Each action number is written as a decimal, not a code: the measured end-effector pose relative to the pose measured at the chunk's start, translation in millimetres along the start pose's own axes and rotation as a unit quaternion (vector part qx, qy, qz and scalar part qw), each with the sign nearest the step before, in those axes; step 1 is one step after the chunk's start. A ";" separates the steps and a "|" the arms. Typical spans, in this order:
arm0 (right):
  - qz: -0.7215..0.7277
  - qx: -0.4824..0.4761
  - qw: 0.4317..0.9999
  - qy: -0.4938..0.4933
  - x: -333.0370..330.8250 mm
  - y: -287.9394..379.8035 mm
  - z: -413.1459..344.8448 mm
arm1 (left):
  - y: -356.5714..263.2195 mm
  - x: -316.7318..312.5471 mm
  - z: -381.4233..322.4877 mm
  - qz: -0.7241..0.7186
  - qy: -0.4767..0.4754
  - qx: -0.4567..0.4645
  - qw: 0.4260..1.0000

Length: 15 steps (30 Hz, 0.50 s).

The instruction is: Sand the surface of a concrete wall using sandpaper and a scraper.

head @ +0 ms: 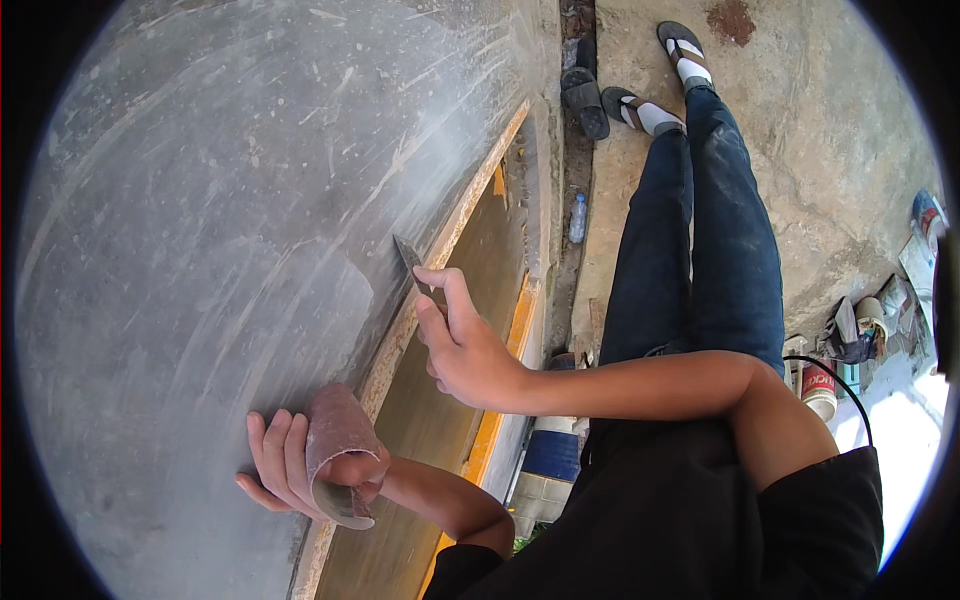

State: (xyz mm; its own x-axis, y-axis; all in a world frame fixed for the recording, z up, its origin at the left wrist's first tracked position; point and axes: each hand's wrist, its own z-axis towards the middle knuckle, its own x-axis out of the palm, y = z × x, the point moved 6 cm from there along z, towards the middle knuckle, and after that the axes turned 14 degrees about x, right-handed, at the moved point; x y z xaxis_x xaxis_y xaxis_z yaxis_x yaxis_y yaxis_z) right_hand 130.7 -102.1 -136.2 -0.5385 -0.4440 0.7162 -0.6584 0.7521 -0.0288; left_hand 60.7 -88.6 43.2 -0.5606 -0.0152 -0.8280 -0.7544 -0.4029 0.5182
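My right hand pinches a thin metal scraper blade between thumb and fingers. Its pointed end lies at a grey, scratched wall surface, beside a strip of chipped, pale-edged frame. Lower left, my left hand rests against the grey surface with its fingers spread. A curled sheet of reddish-brown sandpaper is wrapped loosely over part of that hand, hiding the thumb side. Pale smears and specks mark the wall.
Yellow-orange trim borders a brown recessed panel. A narrow gutter holds a plastic bottle and a dark slide sandal. My sandalled feet stand on concrete. A red-labelled can and a blue container are near my body.
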 end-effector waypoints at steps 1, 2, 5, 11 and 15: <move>0.000 0.004 1.000 0.001 -0.7 -4.6 3.2 | -2.2 0.4 3.1 0.001 -0.001 -0.004 1.000; 0.019 0.009 1.000 -0.020 -7.2 -7.6 10.4 | -3.2 -0.8 4.2 0.001 -0.002 -0.008 1.000; 0.023 0.033 0.996 -0.078 -17.9 -8.7 24.0 | -2.1 1.9 2.2 0.006 0.012 0.009 1.000; 0.039 0.005 0.998 -0.040 -2.8 -15.1 9.1 | -0.6 0.5 2.4 -0.022 -0.026 0.001 0.999; 0.050 0.081 0.995 -0.009 11.5 -17.2 -8.7 | 0.5 1.7 -0.9 -0.011 0.000 0.003 1.000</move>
State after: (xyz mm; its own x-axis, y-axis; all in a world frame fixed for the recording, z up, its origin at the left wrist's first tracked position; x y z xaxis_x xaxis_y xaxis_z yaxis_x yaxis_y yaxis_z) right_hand 140.4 -115.9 -121.5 -0.6132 -0.3810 0.6919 -0.6771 0.7047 -0.2120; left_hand 59.7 -89.7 41.9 -0.5441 -0.0075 -0.8390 -0.7682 -0.3976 0.5018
